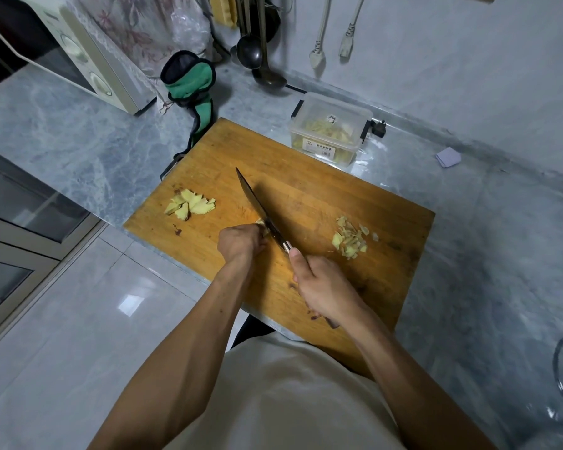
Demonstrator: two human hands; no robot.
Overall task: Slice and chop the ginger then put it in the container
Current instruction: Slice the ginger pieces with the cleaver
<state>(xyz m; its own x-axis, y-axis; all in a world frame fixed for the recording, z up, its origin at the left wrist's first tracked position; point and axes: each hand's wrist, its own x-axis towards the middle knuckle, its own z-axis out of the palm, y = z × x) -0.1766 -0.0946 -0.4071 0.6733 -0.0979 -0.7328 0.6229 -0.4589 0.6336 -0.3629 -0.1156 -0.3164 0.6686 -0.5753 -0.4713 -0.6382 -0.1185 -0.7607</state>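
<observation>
Left hand (239, 243) grip pins small, firm, slippery ginger piece (261, 222); right hand (322, 289) grip wraps cleaver (260, 207) handle.

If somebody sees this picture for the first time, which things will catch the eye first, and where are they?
First the eye meets the knife at the middle of the wooden cutting board, gripped by the right hand, while the left hand holds a piece of ginger against the blade. Two ginger piles lie on the board: thick slices at its left, chopped bits at its right. Behind the board stands a clear container with ginger inside.
</observation>
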